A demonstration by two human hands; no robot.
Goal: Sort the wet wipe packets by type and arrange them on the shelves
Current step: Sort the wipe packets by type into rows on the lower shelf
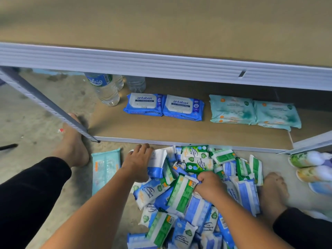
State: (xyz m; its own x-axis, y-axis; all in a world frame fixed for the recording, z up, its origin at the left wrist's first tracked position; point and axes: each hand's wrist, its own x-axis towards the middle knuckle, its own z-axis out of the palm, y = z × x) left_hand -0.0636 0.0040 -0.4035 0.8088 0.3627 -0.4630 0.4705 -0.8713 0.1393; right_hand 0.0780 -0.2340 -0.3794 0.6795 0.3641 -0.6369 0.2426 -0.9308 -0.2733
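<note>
1. The unsorted pile of small packets (206,200) lies on the floor just in front of the front edge of the lower shelf (161,131).
2. The right hand (209,186) has its grip pinched on one end of a green-and-white packet (182,194) in the middle of the pile.
3. The left hand (138,161) lies on a blue-and-white packet (158,163) at the pile's far-left edge, fingers bent. I cannot tell whether its grip actually holds the packet.
4. To do this step well, I would lift the green packet clear without dragging its neighbours, gather like colours together, and start a fresh row on the bare front part of the shelf.
5. Already placed near the back edge of the shelf are two blue antabax packs (144,105) side by side, and to their right two teal stacks (232,110).
6. One teal pack (106,169) is on the floor left of the pile, not yet shelved.
7. Readable writing: "antabax" on the blue packs, "Pine Antibacterial Wipes" on green packets, and "Antibacterial Wipes" on blue ones. The water bottle (106,88) label is only partly legible.
</note>
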